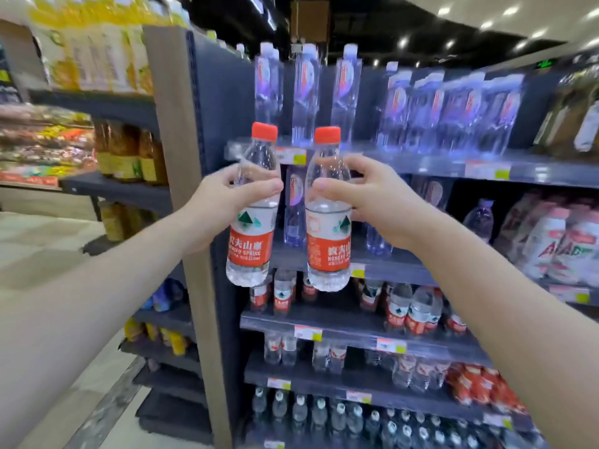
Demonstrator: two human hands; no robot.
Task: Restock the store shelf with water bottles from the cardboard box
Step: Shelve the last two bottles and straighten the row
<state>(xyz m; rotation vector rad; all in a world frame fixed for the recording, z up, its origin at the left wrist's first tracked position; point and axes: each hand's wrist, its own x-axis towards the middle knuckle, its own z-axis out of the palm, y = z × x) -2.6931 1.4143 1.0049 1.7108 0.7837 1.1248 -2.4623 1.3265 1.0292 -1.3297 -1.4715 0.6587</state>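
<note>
My left hand (227,199) grips a clear water bottle (251,234) with a red cap and red label, held upright in the air. My right hand (363,196) grips a second matching bottle (329,241) right beside it. Both bottles hang in front of the dark store shelf (324,322), level with its second and third tiers. On the tier just below them stand several bottles of the same kind (411,309), with a gap between its left and right groups. The cardboard box is out of view.
Tall clear bottles (304,92) fill the top shelf. Pink-white drink bottles (551,241) stand at right, smaller and dark-capped bottles on the lower tiers. A wooden upright (181,176) divides this shelf from a unit of yellow and amber bottles at left. The aisle floor (39,241) lies at left.
</note>
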